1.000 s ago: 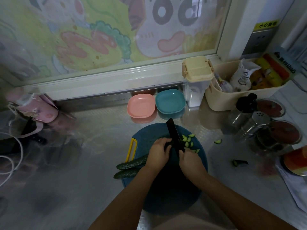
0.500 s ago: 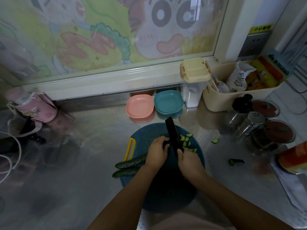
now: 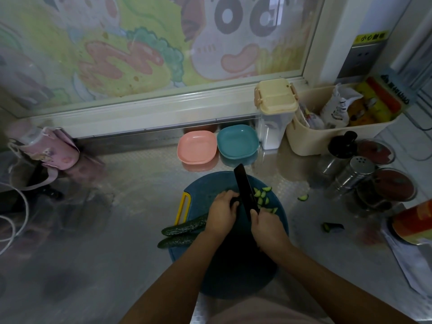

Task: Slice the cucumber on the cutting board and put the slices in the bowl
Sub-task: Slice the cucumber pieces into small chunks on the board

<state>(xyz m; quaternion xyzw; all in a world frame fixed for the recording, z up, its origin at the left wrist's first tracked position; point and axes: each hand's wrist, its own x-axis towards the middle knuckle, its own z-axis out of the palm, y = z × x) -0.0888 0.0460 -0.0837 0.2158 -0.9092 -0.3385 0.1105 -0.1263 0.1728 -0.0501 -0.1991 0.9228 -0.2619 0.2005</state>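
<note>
A round blue cutting board with a yellow handle lies on the steel counter. Two long cucumber halves stick out over its left edge. My left hand grips their right end, fingers curled over it. My right hand grips the handle of a black knife, whose blade points away from me right beside my left fingers. Several cut slices lie on the board to the right of the blade. A pink bowl and a teal bowl sit behind the board.
Two stray cucumber pieces lie on the counter right of the board. Shakers and lidded jars crowd the right side, with a beige basket and a lidded container behind. A pink bag and cables lie at the left.
The hands and knife stay at the same spot on the cucumber. The view has shifted slightly; nothing else has visibly moved.
</note>
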